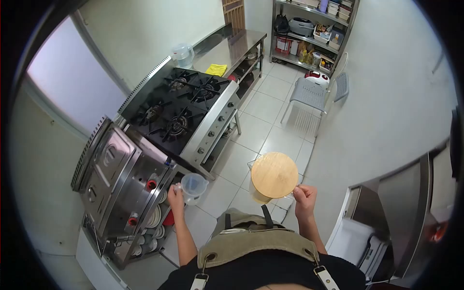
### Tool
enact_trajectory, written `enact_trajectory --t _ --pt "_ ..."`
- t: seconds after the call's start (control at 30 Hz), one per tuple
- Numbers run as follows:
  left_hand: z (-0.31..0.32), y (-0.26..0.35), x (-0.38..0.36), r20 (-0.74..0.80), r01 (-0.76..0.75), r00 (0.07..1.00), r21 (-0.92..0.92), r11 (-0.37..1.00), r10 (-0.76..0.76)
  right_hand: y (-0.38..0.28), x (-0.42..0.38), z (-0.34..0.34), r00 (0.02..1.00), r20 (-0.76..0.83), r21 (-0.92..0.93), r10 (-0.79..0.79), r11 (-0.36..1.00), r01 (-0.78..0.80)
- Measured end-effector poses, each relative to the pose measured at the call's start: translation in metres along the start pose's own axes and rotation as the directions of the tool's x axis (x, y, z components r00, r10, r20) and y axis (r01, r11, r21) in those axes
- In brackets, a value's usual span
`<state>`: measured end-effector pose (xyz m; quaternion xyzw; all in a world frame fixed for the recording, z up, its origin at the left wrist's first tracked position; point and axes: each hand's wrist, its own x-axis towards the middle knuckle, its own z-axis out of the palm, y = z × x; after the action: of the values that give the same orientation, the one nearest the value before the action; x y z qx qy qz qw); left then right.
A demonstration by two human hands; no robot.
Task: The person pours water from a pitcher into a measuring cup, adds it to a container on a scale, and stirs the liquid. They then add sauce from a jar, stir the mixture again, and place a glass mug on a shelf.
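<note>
My left hand [177, 194] is closed round the handle of a clear plastic measuring jug [194, 185], held out in front of the low cabinet. No contents can be made out in the jug. On the other side, my right hand [304, 197] grips the handle of a pitcher with a round wooden lid [274, 175]. A yellowish lower wall and a clear spout show beneath the lid. Both vessels are in the air above the tiled floor, apart from each other.
A gas stove [179, 106] with black grates stands ahead left, beside a steel appliance with red knobs [151, 184]. A water jug [183, 55] and yellow cloth [216, 70] lie behind. A grey chair [309, 94] is by the right wall; loaded shelves [309, 36] stand at the back.
</note>
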<state>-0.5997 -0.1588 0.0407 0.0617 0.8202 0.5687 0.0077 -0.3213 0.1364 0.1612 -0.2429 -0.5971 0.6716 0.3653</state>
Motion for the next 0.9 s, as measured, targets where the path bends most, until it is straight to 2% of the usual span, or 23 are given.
enact_trajectory --t 0.1,0.17,0.23,0.4,0.53,0.57,0.63,0.73,0.77,0.8,0.9 --pt "0.063 0.023 0.060 0.071 0.019 0.997 0.008 1.000 -0.020 0.007 0.050 0.001 0.997 -0.077 -0.042 -0.006 0.999 0.003" --pt "0.104 0.031 0.095 0.227 0.077 0.972 -0.047 0.996 -0.065 0.015 0.085 -0.001 0.994 -0.114 -0.061 0.001 0.998 -0.008" --pt "0.149 0.043 0.127 0.263 0.114 0.961 -0.083 0.990 -0.089 0.031 0.124 -0.004 0.979 -0.193 -0.097 -0.063 0.994 0.045" --pt "0.245 0.075 0.239 0.400 0.155 0.913 -0.160 0.975 -0.079 0.051 0.231 0.007 0.963 -0.244 -0.040 -0.117 0.993 0.111" --pt "0.309 0.107 0.343 0.377 0.224 0.918 -0.243 0.944 -0.121 0.055 0.321 0.023 0.943 -0.281 -0.080 -0.179 0.983 0.163" --pt "0.326 0.112 0.370 0.365 0.207 0.926 -0.293 0.933 -0.091 0.054 0.342 0.028 0.938 -0.296 -0.055 -0.178 0.984 0.170" --pt "0.365 0.121 0.415 0.317 0.243 0.945 -0.509 0.826 -0.083 0.062 0.379 0.027 0.926 -0.337 -0.054 -0.168 0.986 0.159" --pt "0.408 0.132 0.473 0.334 0.267 0.939 -0.564 0.782 -0.080 0.065 0.436 0.031 0.911 -0.373 -0.092 -0.175 0.984 0.152" --pt "0.424 0.134 0.492 0.310 0.300 0.938 -0.514 0.803 -0.152 0.068 0.457 0.028 0.915 -0.364 -0.114 -0.172 0.984 0.140" --pt "0.440 0.133 0.509 0.299 0.341 0.933 -0.548 0.764 -0.202 0.069 0.479 0.029 0.916 -0.363 -0.117 -0.173 0.983 0.139" --pt "0.483 0.122 0.558 0.291 0.424 0.904 -0.707 0.567 -0.313 0.078 0.548 0.023 0.926 -0.347 -0.122 -0.151 0.986 0.115"
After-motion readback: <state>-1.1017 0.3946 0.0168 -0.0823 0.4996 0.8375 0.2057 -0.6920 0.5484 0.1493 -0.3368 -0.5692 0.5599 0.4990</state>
